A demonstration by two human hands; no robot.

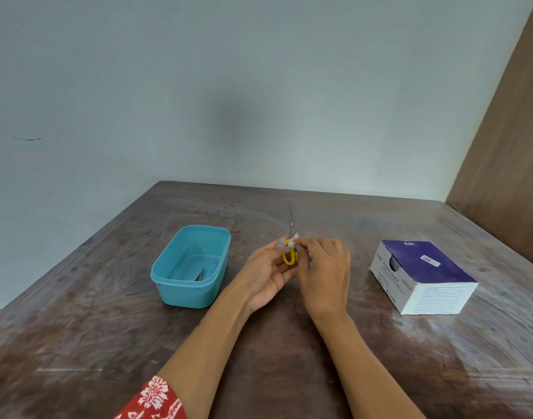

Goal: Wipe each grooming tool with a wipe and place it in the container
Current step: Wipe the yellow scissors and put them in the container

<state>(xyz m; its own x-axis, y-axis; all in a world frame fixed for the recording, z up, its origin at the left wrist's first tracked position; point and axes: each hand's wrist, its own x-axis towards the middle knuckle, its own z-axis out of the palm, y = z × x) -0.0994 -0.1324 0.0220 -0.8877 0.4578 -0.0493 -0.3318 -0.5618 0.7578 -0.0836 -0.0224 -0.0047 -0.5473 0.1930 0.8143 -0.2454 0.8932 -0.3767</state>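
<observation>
Small scissors [290, 237] with yellow handles and thin metal blades point away from me above the table's middle. My left hand [266, 272] grips the yellow handles. My right hand [324, 267] pinches a small white wipe [295, 239] against the scissors where the handles meet the blades. To the left stands a blue plastic container [186, 293], open, with a dark metal tool [199, 275] lying in its near right corner.
A purple and white box of alcohol swabs [422, 276] sits at the right on the brown wooden table [108, 343]. A pale wall runs behind the table and a brown panel rises at the far right.
</observation>
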